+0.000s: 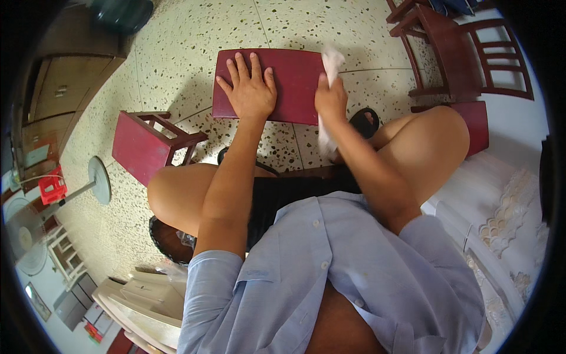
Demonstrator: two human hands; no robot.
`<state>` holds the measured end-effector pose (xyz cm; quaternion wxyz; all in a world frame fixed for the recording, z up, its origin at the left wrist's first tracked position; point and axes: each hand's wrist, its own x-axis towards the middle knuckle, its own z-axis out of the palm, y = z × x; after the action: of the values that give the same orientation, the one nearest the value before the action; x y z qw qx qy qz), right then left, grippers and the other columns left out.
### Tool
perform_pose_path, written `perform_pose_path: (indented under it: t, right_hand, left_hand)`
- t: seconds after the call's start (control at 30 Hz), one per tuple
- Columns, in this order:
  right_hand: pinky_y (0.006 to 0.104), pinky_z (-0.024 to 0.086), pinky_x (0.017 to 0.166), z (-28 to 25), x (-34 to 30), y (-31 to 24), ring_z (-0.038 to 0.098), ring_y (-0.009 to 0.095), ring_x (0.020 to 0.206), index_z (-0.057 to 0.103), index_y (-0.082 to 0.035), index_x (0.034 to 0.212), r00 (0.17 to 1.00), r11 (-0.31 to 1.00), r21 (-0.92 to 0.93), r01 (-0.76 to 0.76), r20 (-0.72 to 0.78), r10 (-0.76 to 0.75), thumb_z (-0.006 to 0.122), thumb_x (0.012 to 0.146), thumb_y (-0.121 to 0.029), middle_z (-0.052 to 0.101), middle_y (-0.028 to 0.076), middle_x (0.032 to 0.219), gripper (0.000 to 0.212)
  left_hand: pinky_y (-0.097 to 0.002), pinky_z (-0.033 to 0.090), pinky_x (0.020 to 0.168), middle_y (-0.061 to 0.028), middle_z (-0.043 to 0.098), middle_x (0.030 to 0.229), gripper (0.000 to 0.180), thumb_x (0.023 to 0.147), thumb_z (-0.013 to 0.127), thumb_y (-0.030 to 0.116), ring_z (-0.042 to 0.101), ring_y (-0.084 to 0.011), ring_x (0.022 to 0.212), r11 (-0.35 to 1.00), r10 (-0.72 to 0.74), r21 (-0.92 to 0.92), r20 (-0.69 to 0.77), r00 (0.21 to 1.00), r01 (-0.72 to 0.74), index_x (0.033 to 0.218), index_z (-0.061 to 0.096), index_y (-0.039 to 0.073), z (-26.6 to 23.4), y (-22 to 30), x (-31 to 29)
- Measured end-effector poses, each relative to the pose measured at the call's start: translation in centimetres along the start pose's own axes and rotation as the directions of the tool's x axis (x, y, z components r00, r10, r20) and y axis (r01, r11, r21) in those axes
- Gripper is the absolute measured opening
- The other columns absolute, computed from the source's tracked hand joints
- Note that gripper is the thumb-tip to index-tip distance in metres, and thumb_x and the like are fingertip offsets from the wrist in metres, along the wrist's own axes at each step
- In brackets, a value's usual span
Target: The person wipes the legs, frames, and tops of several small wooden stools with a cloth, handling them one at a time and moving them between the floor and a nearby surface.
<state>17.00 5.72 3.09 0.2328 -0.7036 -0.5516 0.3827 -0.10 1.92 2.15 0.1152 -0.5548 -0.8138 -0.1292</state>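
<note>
A dark red stool (295, 76) with a flat rectangular top stands in front of my knees. My left hand (250, 88) lies flat on the left part of its top, fingers spread. At the right end of the stool, my right hand (331, 99) is closed around a whitish cloth (332, 62). One part of the cloth sticks up above the fist and another hangs below it; its ends are blurred. The cloth is beside the stool's right edge, and I cannot tell whether it touches the stool.
A second red stool (141, 144) sits at the left, and a red chair (436, 56) at the far right. A fan base (99, 180) and wooden cabinet (71, 88) are on the left. Speckled tile floor (188, 35) surrounds the stool. A black slipper (364, 122) is near my right hand.
</note>
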Motion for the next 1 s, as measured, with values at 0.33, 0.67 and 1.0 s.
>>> perform_pose_path:
  t: [0.33,0.67,1.0]
  right_hand:
    - [0.0505,0.044,0.100,-0.3,4.4,-1.2,0.057,0.051,0.112,0.043,0.014,0.132,0.994,0.975,-0.207,0.080,-0.060,-0.094,0.032,0.102,-0.046,0.058,0.037,0.122,0.067]
    - [0.0416,0.046,0.101,12.1,4.7,-11.8,0.063,0.031,0.113,0.064,-0.008,0.121,0.529,0.498,-0.177,0.849,0.303,-0.793,0.051,0.091,-0.030,0.067,0.012,0.123,0.039]
    - [0.0323,0.032,0.114,4.6,-1.5,-7.0,0.040,0.027,0.140,0.021,-0.007,0.156,0.354,0.784,0.503,0.363,0.704,-0.616,0.048,0.092,0.004,0.035,0.017,0.157,0.070]
  left_hand:
    - [-0.0603,0.014,0.118,-0.0197,0.036,0.154,0.057,0.102,0.035,0.046,0.027,-0.0400,0.145,0.999,0.031,-0.044,0.016,0.999,-0.031,0.146,0.047,0.013,-0.5,0.8,0.1]
    - [-0.0416,0.026,0.118,-0.0243,0.033,0.155,0.051,0.101,0.043,0.021,0.033,-0.0371,0.144,0.574,-0.372,-0.815,-0.171,0.912,0.081,0.146,0.041,-0.003,-2.0,-1.4,0.5]
    - [-0.0451,0.025,0.117,-0.0181,0.049,0.145,0.058,0.102,0.042,0.040,0.045,-0.0311,0.137,0.318,-0.324,-0.873,0.267,0.908,0.370,0.146,0.044,0.002,-3.1,-3.4,-0.5]
